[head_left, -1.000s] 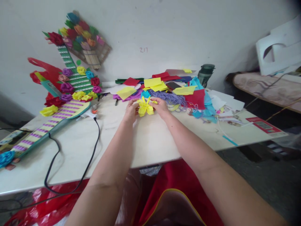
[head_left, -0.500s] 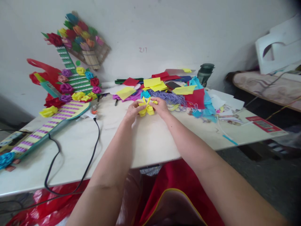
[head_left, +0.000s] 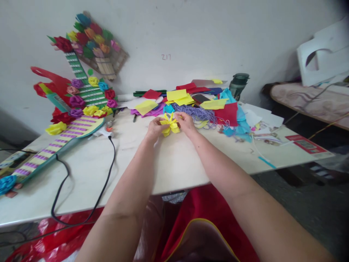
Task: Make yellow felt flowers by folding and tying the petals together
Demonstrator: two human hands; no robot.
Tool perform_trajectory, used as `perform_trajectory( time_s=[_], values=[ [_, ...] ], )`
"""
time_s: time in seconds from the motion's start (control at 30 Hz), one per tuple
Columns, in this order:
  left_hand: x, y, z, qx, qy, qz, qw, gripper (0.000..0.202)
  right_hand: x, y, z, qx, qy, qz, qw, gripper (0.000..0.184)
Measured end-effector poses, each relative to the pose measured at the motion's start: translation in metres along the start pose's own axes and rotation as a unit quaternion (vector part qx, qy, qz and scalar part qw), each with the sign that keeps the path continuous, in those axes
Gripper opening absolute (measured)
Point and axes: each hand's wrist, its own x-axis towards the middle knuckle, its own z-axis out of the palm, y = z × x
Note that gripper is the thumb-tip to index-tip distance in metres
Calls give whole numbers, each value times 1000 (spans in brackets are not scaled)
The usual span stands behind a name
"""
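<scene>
Between my two hands is a yellow paper flower with several narrow petals spread outward, held over the middle of the table. My left hand pinches its left petals between thumb and fingers. At the opposite side my right hand is closed on the petals there; some of its fingertips are hidden. Just behind the hands lie a tangle of purple yarn and yellow paper sheets.
A striped decorated board with paper flowers leans at left. A glue gun trails a black cord. Red cloth or paper, blue crepe paper, white scraps and a dark bottle sit at right.
The yellow flower has turned slightly in my fingers, and its petals look more evenly fanned out. Both hands stay in nearly the same place.
</scene>
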Motion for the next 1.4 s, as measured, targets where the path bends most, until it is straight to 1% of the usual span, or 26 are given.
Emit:
perform_trajectory(
  time_s=[0.07,0.2,0.3,0.43,0.5,0.63,0.77,0.87,0.93,1.0,1.07,1.2,1.4],
  values=[
    [0,1,1,-11,12,10,1000,39,-1,-3,-2,16,8,29,999,33],
    [-2,4,2,-14,29,15,999,42,2,-1,-5,9,54,22,998,27],
    [-3,6,2,-2,39,21,999,45,6,4,-5,-29,79,-5,996,22],
    [-3,5,2,3,45,31,999,47,9,8,-6,-65,84,-70,992,11],
    [-2,4,2,10,51,33,998,48,9,9,-6,-80,88,-74,990,11],
    [1,0,2,26,65,43,997,53,7,7,-5,-81,80,-50,992,14],
    [2,-4,1,51,75,58,994,69,5,4,-4,-68,65,-26,995,17],
    [2,-4,1,63,79,65,993,80,3,1,-3,-47,59,-6,997,16],
    [1,-4,2,64,82,69,992,84,1,-2,-2,-32,52,20,998,13],
    [1,-5,3,64,81,78,992,84,0,-4,-1,-16,50,47,997,10],
    [3,-7,3,65,78,90,991,82,0,-4,-1,-1,53,63,997,12],
    [9,-15,4,77,87,111,987,79,1,-1,-1,21,61,73,995,16],
    [12,-20,6,109,80,149,980,77,1,-1,-1,23,62,97,993,14]
  ],
)
